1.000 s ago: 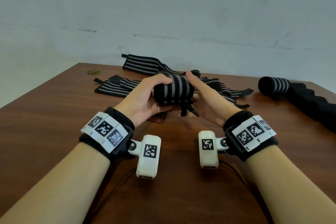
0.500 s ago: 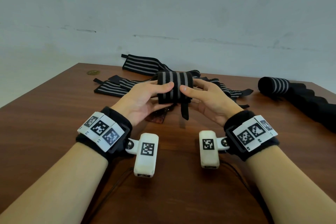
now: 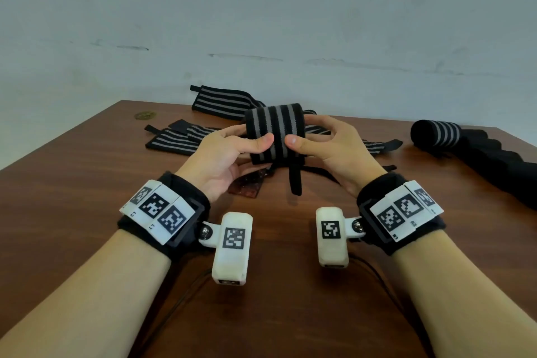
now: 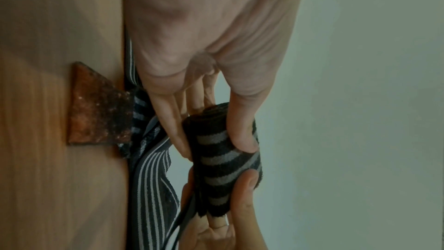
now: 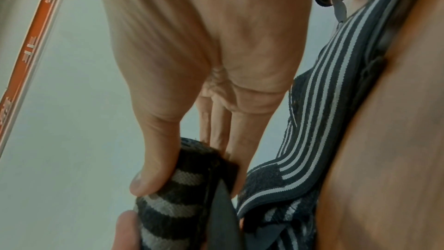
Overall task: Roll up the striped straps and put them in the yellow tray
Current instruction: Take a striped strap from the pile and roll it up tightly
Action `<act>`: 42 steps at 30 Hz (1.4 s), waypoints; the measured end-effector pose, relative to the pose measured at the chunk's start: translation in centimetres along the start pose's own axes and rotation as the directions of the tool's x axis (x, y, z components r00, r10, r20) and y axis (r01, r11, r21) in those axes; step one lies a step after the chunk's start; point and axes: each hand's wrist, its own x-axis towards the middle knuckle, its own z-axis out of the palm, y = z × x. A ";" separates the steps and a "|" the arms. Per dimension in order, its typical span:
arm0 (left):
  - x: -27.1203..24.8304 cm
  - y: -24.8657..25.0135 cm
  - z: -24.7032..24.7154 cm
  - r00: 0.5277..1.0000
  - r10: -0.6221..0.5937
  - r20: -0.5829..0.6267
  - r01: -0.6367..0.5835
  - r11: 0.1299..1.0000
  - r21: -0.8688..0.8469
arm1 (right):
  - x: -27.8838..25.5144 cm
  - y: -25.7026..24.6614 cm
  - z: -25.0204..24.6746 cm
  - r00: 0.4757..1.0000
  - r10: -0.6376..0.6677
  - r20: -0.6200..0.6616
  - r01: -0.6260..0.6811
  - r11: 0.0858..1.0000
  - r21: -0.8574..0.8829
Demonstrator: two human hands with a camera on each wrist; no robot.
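Observation:
A rolled black strap with grey stripes (image 3: 276,134) (image 4: 223,161) (image 5: 177,199) is held up above the brown table (image 3: 72,183). My left hand (image 3: 223,151) grips its left end, thumb on the front. My right hand (image 3: 328,145) grips its right end the same way. A thin black tail (image 3: 295,180) hangs from the roll. Several unrolled striped straps (image 3: 174,141) (image 5: 331,90) lie flat behind the hands. No yellow tray is in view.
Another rolled striped strap (image 3: 436,135) lies at the right on a ridged black mat (image 3: 499,166). A small reddish-brown square (image 3: 247,187) (image 4: 96,113) sits on the table under the hands. A small round mark (image 3: 144,116) is at the far left corner.
Both hands have lifted the roll higher off the table and turned it upright toward me. Both thumbs now press on its front, and the tail hangs free.

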 end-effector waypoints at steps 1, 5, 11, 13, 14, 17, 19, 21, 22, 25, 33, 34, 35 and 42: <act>0.0 -0.1 0.1 1.000 0.002 -0.010 -0.002 1.000 -0.001 | 0.1 0.1 0.0 1.000 0.008 -0.017 -0.008 1.000 0.001; -0.1 -0.1 -0.1 1.000 -0.007 -0.020 0.006 1.000 -0.020 | 0.2 0.2 0.3 0.999 0.020 -0.033 -0.020 1.000 -0.001; -0.3 0.2 0.1 1.000 -0.010 0.009 0.009 0.997 0.080 | 0.4 0.7 0.5 0.995 0.032 -0.090 -0.031 0.999 0.014; -0.1 0.0 0.3 1.000 -0.017 0.012 0.016 0.997 0.078 | 0.9 1.0 0.3 0.989 0.046 -0.139 -0.046 0.999 0.004; -0.1 -0.1 0.3 1.000 -0.021 0.019 0.019 0.997 0.076 | 1.0 1.0 0.1 0.985 0.053 -0.162 -0.053 0.999 0.005; 0.3 -0.2 0.4 1.000 0.004 0.012 -0.004 0.998 0.070 | 1.2 1.1 -0.2 0.974 0.071 -0.213 -0.066 0.997 0.031; 0.6 -0.3 0.6 0.999 0.038 -0.019 -0.036 0.997 0.064 | 1.2 1.0 -0.3 0.969 0.097 -0.229 -0.089 0.995 0.044; 0.8 -0.6 1.0 0.996 0.057 -0.072 -0.053 0.997 0.058 | 1.0 0.9 -0.4 0.969 0.119 -0.214 -0.107 0.992 0.066; 0.8 -0.7 1.3 0.994 0.059 -0.095 -0.055 0.997 0.049 | 0.7 0.5 -0.5 0.970 0.131 -0.203 -0.117 0.990 0.080; 0.8 -1.0 3.4 0.992 0.020 -0.128 -0.019 1.000 0.011 | -0.2 -0.9 -1.7 0.966 0.163 -0.199 -0.146 0.984 0.099; 6.7 -1.0 14.2 0.997 -0.073 0.010 0.070 0.988 0.140 | 0.1 -3.3 -12.0 0.888 0.219 -0.404 -0.255 0.966 -0.039; 7.7 -1.6 15.8 0.992 -0.118 0.038 0.112 0.984 0.138 | 0.0 -3.3 -13.6 0.882 0.201 -0.427 -0.278 0.952 -0.127; 8.7 -2.4 17.5 0.985 -0.157 0.073 0.146 0.979 0.140 | -0.3 -3.3 -15.2 0.874 0.192 -0.447 -0.301 0.935 -0.188; 13.6 -6.2 27.0 0.920 -0.312 0.237 0.259 0.938 0.233 | -2.1 -2.2 -24.9 0.797 0.248 -0.550 -0.429 0.874 -0.228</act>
